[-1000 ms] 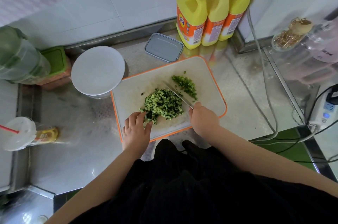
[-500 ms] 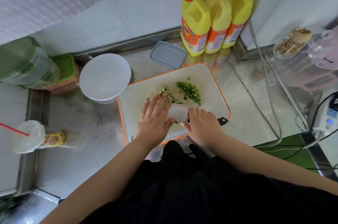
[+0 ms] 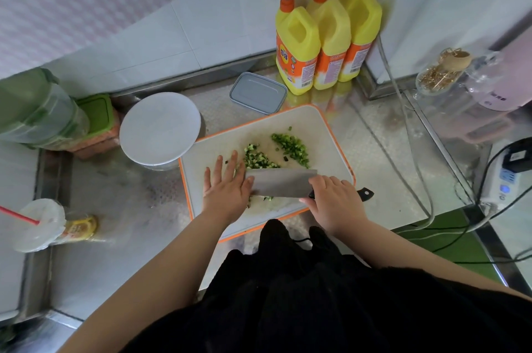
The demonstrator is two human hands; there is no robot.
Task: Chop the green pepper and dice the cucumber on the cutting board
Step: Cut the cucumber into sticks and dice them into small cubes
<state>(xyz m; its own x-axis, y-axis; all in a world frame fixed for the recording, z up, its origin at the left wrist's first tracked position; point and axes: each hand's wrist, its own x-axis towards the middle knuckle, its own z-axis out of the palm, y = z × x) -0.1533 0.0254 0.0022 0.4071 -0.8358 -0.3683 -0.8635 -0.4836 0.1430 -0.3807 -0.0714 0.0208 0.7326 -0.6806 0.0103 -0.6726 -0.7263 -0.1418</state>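
A white cutting board point(image 3: 322, 128) with an orange rim lies on the steel counter. Diced cucumber point(image 3: 259, 159) sits mid-board, partly hidden under a cleaver blade point(image 3: 283, 181) that lies flat over it. A smaller pile of chopped green pepper point(image 3: 290, 148) lies further back and to the right. My right hand point(image 3: 334, 200) grips the cleaver's black handle at the board's near right. My left hand point(image 3: 227, 188) rests flat with fingers spread, beside the blade's left end and against the cucumber pile.
A white round lid point(image 3: 159, 128) covers a bowl left of the board. A grey lidded box point(image 3: 257, 92) and three yellow pump bottles point(image 3: 325, 35) stand behind it. A drink cup with a red straw point(image 3: 37, 224) lies at the left. Cables and a power strip point(image 3: 498, 182) sit on the right.
The cleaver went from upright cutting to lying flat over the cucumber pile. My left hand opened and moved in against the pile beside the blade.
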